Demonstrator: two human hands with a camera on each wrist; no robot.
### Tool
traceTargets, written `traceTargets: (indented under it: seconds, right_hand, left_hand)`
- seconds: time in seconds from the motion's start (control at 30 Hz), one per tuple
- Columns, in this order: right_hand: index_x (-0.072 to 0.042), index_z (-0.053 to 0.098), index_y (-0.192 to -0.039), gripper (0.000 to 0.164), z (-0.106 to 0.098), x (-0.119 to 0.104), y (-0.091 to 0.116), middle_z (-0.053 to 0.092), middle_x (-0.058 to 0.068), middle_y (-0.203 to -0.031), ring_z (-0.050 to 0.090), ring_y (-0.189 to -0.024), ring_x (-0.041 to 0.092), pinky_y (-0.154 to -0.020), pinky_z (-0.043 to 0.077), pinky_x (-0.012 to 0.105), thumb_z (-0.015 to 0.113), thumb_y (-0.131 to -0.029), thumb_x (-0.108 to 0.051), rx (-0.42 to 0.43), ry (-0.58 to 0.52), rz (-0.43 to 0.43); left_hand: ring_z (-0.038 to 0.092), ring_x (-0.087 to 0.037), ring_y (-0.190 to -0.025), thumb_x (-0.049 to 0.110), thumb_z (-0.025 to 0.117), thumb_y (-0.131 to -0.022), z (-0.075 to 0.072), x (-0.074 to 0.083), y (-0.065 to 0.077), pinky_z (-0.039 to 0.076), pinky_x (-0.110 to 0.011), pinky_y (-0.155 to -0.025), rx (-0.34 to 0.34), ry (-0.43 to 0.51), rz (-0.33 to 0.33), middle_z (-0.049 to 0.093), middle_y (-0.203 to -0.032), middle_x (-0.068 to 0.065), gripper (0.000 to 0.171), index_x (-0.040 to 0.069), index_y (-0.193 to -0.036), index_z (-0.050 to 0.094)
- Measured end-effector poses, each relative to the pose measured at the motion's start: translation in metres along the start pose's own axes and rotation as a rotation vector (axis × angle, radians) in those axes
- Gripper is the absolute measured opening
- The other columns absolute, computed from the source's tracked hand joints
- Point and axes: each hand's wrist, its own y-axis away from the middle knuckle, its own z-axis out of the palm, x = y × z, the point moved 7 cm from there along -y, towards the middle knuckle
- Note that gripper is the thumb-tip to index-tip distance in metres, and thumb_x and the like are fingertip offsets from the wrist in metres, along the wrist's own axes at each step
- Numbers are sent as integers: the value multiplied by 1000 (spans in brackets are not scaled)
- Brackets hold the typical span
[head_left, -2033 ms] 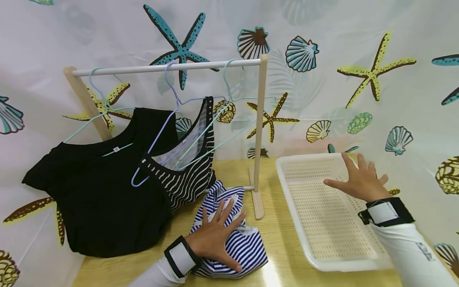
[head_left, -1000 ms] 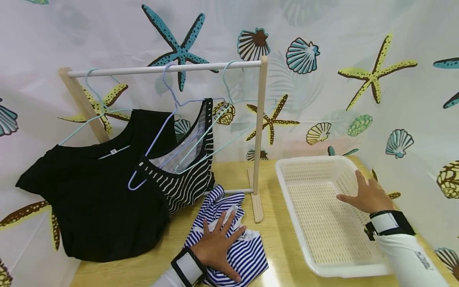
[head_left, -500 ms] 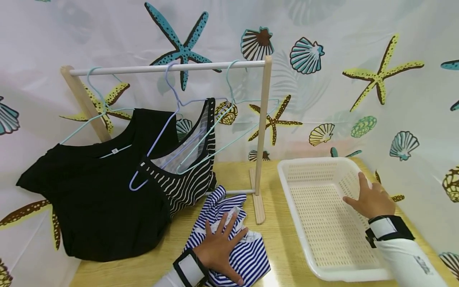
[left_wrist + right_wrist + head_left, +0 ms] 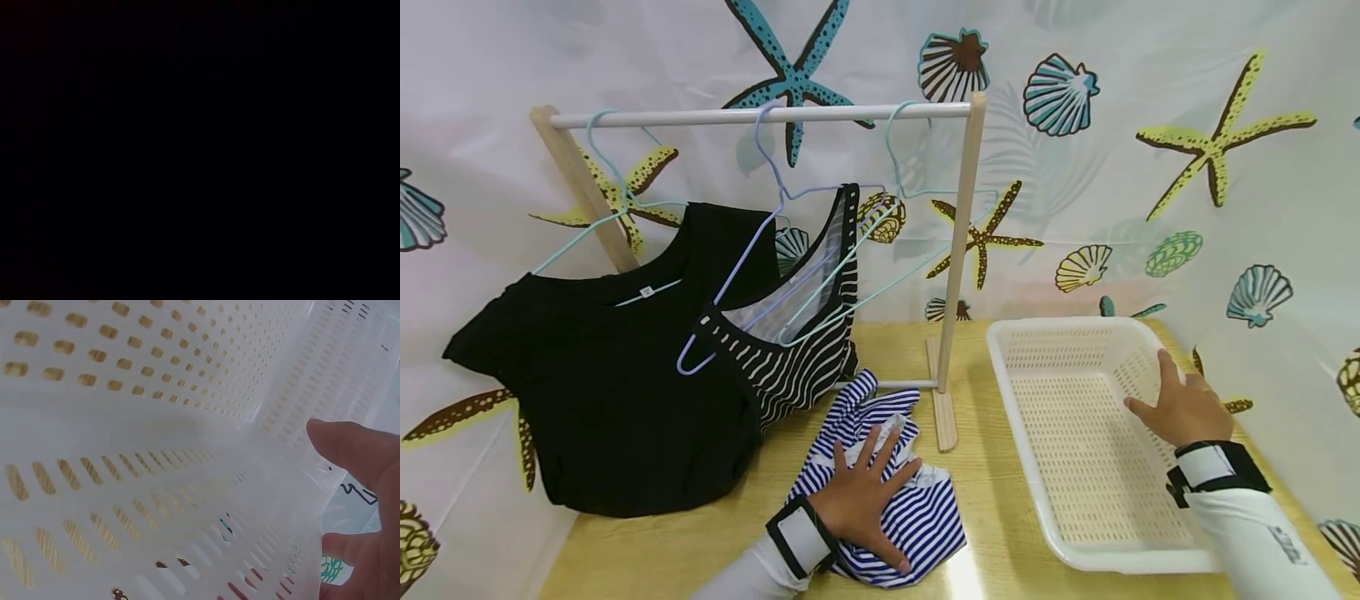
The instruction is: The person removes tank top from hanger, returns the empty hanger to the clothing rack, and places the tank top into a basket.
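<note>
My left hand (image 4: 861, 507) lies with spread fingers on a crumpled blue-and-white striped garment (image 4: 925, 521) with white trim, which rests on the table. My right hand (image 4: 1187, 410) is at the right rim of a white plastic basket (image 4: 1022, 442). In the right wrist view, its thumb (image 4: 344, 440) reaches over the inside of the basket's perforated wall (image 4: 156, 487), while other fingers (image 4: 350, 547) are on the outer side at the rim. The left wrist view is black.
A wooden clothes rack (image 4: 962, 225) stands at the back left. From its rail hang a black T-shirt (image 4: 625, 400), a black-and-white striped top (image 4: 805, 375) on a purple hanger (image 4: 741, 267), and a bare mint hanger (image 4: 898, 167). A seashell-print curtain (image 4: 1120, 192) closes the back.
My right hand has come down from above the basket to its right rim. My left hand stays on the striped garment, which has shifted slightly. The head view has tilted a little.
</note>
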Motion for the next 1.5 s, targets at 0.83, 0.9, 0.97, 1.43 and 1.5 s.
traceTargets:
  seconds: [0.83,0.9,0.97,1.43,1.5]
  right_hand:
    - [-4,17,-150,96,2,-20,-12,43,43,-107,51,-77,54,-48,41,53,72,-81,-41,34,-3,-41]
    - [-4,16,-150,96,2,-20,-12,42,43,-108,51,-78,55,-48,41,53,72,-81,-41,33,-4,-41]
    - [-4,15,-151,98,2,-21,-13,42,44,-109,51,-80,55,-49,41,53,71,-81,-42,26,-5,-35]
    - [-1,10,-150,102,2,2,-2,44,44,-99,51,-69,51,-43,39,51,70,-81,-45,-34,-17,-7]
    - [-1,9,-150,103,3,1,-3,45,43,-97,51,-68,50,-43,38,51,70,-81,-46,-35,-21,-8]
  left_hand:
    - [-7,-43,-144,92,59,-51,0,-9,11,11,-81,-92,-13,35,-49,-8,-161,-9,125,38,-154,12]
    - [-6,-43,-144,92,59,-51,-1,-9,11,12,-81,-92,-5,26,-46,-8,-161,-9,125,38,-154,13]
    - [-6,-43,-144,91,59,-52,-3,-10,11,12,-81,-92,5,19,-44,-8,-161,-9,125,37,-154,13]
    - [-5,-42,-145,90,60,-53,-3,-3,6,16,-80,-93,4,-33,-5,-7,-161,-8,124,39,-154,11]
    - [-5,-41,-145,90,61,-53,-2,-4,6,16,-80,-92,6,-32,-8,-7,-161,-8,124,39,-154,11]
